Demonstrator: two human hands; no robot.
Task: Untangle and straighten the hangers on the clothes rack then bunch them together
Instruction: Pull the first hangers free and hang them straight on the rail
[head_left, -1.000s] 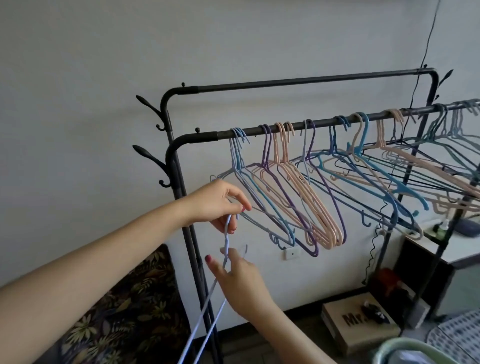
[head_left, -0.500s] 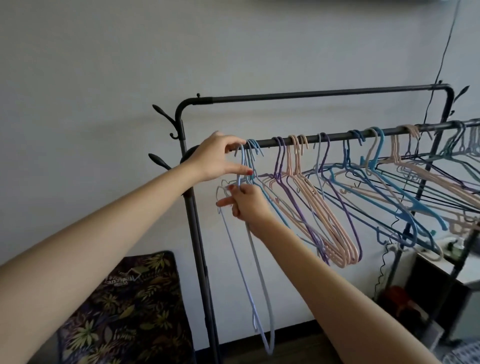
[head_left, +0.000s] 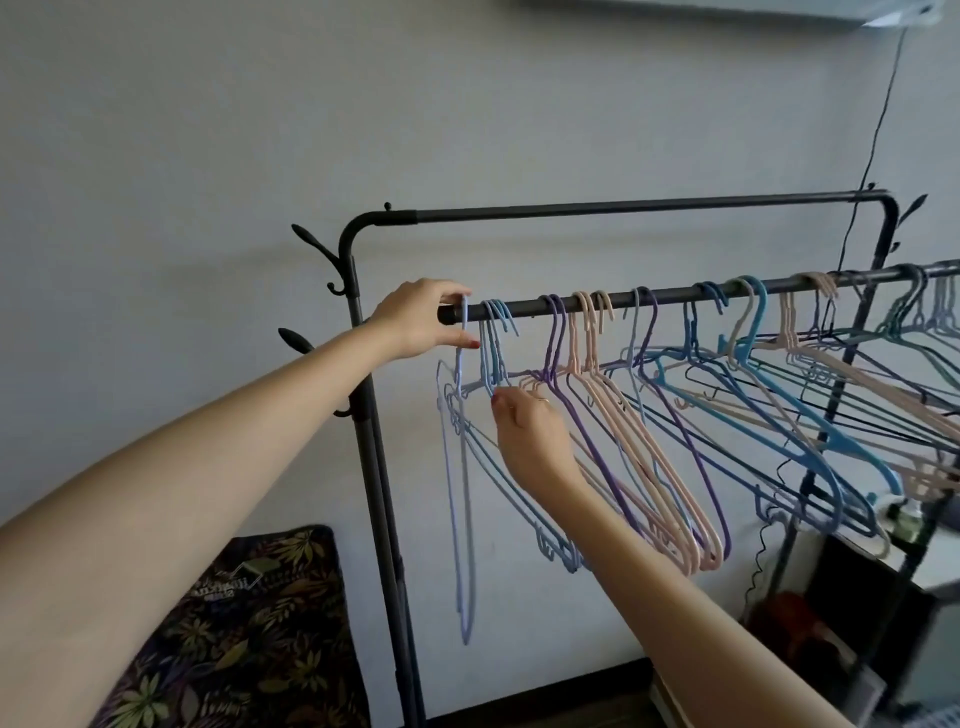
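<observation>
A second ago the pale lilac thin plastic hanger (head_left: 460, 467) was off the rack, held low between both hands; now its hook sits over the lower black metal rail (head_left: 675, 296) at the rail's left end, just left of the light-blue hangers (head_left: 493, 353). The left hand (head_left: 423, 319) pinches that hook at the rail, thumb below and fingers on top. The right hand (head_left: 527, 426) has let go of the lilac hanger's body and curls its fingers at the necks of the blue bunch, though I cannot tell whether it truly grips them. So one loose hanger is back on the rail and hangs straight. Further right, the purple, peach (head_left: 649, 441) and teal hangers (head_left: 810, 415) are spread out and crossed, so I judge most untangling and bunching remains.
</observation>
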